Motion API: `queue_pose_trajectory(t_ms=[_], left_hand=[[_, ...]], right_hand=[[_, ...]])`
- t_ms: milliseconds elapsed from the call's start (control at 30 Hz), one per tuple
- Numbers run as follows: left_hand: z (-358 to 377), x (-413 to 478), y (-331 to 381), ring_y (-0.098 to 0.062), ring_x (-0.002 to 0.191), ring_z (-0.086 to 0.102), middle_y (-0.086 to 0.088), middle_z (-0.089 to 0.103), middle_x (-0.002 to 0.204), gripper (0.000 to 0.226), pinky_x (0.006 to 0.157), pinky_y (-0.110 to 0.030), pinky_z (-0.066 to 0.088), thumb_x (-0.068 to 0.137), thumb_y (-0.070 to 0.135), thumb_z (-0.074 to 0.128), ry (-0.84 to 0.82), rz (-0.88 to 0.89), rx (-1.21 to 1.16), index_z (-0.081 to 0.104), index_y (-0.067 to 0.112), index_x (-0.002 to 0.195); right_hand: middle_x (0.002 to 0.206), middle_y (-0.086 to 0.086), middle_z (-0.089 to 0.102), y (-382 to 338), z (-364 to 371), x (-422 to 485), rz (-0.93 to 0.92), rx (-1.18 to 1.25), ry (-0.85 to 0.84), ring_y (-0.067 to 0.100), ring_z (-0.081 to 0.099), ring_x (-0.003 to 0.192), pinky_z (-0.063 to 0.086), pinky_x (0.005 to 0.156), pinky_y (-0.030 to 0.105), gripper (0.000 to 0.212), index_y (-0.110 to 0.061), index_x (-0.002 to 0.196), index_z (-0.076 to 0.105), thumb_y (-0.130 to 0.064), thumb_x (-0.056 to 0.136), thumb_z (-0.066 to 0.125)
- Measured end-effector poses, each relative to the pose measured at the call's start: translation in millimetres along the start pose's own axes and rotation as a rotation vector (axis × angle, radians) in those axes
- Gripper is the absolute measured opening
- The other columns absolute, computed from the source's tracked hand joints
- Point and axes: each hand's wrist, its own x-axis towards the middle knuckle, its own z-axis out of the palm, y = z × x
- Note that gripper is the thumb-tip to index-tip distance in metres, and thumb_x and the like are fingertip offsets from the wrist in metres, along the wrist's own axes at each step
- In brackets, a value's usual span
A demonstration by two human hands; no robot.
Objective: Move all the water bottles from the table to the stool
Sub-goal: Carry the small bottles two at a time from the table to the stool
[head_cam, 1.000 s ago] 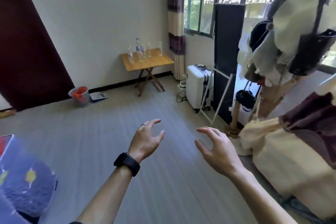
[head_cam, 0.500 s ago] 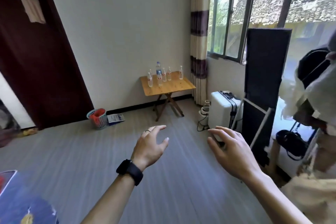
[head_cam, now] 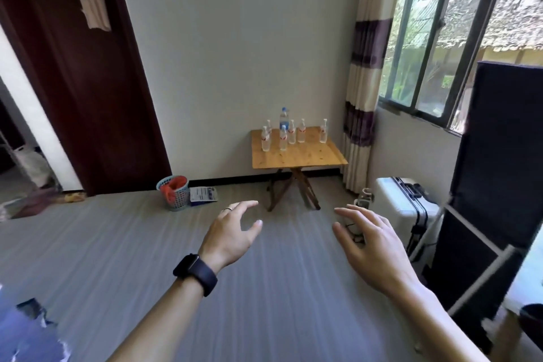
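Several clear water bottles (head_cam: 283,138) stand upright on a small wooden folding table (head_cam: 299,156) against the far wall; one taller bottle with a blue label (head_cam: 283,117) stands behind them. My left hand (head_cam: 232,233), with a ring and a dark watch on the wrist, is held out in front of me with relaxed fingers and holds nothing. My right hand (head_cam: 373,247) is held out too, fingers spread, holding nothing. Both hands are well short of the table. No stool is in view.
A white suitcase (head_cam: 407,206) stands right of the table, beside a tall black panel (head_cam: 499,156). A basket with red contents (head_cam: 174,192) and a leaflet (head_cam: 203,194) sit by the wall. A dark door (head_cam: 82,82) is at the left, a blue object (head_cam: 26,332) at bottom left.
The view has tilted up and come closer to the table, which now looks larger and more central. Both hands stay held out with nothing in them. The clothes at the right have left the view.
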Motion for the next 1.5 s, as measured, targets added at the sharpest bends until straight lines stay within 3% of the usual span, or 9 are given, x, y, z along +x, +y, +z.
queue_pose_trajectory(t_ms=[200, 500, 933, 1267, 1500], left_hand=[[19, 105, -41, -0.012, 0.133, 0.047, 0.006, 0.055, 0.141, 0.043, 0.103, -0.018, 0.032, 0.093, 0.034, 0.064, 0.018, 0.000, 0.006, 0.057, 0.029, 0.136], [30, 296, -94, -0.014, 0.133, 0.048, 0.006, 0.055, 0.141, 0.044, 0.106, -0.023, 0.035, 0.093, 0.035, 0.064, 0.023, 0.009, -0.010, 0.056, 0.030, 0.136], [123, 536, -165, -0.014, 0.134, 0.046, 0.007, 0.053, 0.142, 0.043, 0.106, -0.022, 0.034, 0.093, 0.035, 0.063, -0.062, -0.046, -0.007, 0.056, 0.031, 0.136], [170, 696, -209, -0.011, 0.133, 0.046, 0.009, 0.052, 0.142, 0.043, 0.102, -0.019, 0.031, 0.094, 0.036, 0.063, -0.047, -0.160, 0.008, 0.055, 0.032, 0.136], [211, 812, -262, -0.012, 0.134, 0.045, 0.010, 0.051, 0.144, 0.043, 0.103, -0.024, 0.035, 0.095, 0.039, 0.061, -0.096, -0.184, -0.040, 0.053, 0.034, 0.137]], right_hand=[[0.136, -0.020, 0.054, 24, 55, 101, -0.033, 0.004, -0.005, 0.008, 0.040, 0.134, 0.033, 0.108, 0.025, 0.038, -0.041, 0.129, 0.060, -0.052, 0.092, 0.056], [0.133, -0.020, 0.055, 49, 126, 263, 0.008, 0.006, 0.026, 0.010, 0.045, 0.130, 0.034, 0.104, 0.025, 0.035, -0.041, 0.125, 0.063, -0.050, 0.092, 0.058], [0.130, -0.029, 0.049, 156, 242, 475, 0.054, 0.062, -0.050, 0.004, 0.042, 0.132, 0.028, 0.101, 0.018, 0.038, -0.043, 0.130, 0.059, -0.051, 0.092, 0.056], [0.138, -0.023, 0.052, 223, 324, 653, 0.025, 0.128, -0.157, 0.005, 0.041, 0.134, 0.037, 0.109, 0.031, 0.040, -0.045, 0.132, 0.054, -0.057, 0.094, 0.050], [0.139, -0.018, 0.052, 255, 394, 761, 0.049, 0.068, -0.216, 0.010, 0.041, 0.135, 0.030, 0.101, 0.021, 0.040, -0.041, 0.133, 0.057, -0.052, 0.095, 0.053]])
